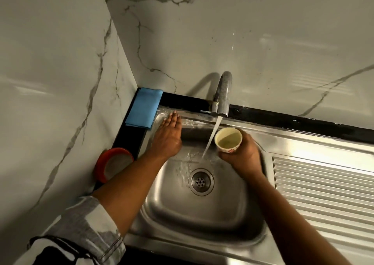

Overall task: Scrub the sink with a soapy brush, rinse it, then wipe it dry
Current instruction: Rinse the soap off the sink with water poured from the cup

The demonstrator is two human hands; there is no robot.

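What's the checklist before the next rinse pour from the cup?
1. Flow from tap: ok, stream lands in the sink.
2. Water in cup: ok, partly filled.
3. Grip of right hand on cup: ok, fingers wrap it.
4. Placement of cup under stream: not ok, stream passes beside it.
5. Contact of left hand with sink's back-left rim: ok, lying flat.
6. Dryness of blue cloth: cannot tell.
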